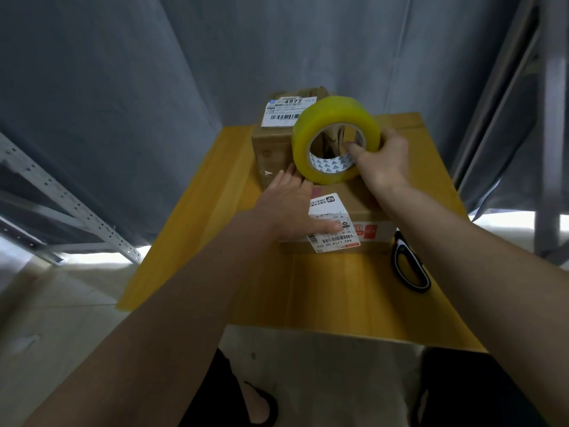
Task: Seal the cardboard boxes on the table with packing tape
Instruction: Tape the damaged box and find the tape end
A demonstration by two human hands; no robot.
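Note:
A low cardboard box (pixel 360 195) with a white shipping label lies in the middle of the yellow table (pixel 338 297). My left hand (pixel 289 208) rests flat on its top, fingers spread, holding nothing. My right hand (pixel 380 163) grips a large roll of yellowish packing tape (pixel 334 140), with the thumb inside the core, and holds it upright over the far end of that box. Behind it stands a taller cardboard box (pixel 274 146) that bears a label reading 4977.
Black-handled scissors (pixel 408 263) lie on the table to the right of the near box. Grey curtains hang behind the table. A perforated metal shelf frame (pixel 70 208) leans at the left, another frame (pixel 551 149) stands at the right. My legs show below the table's near edge.

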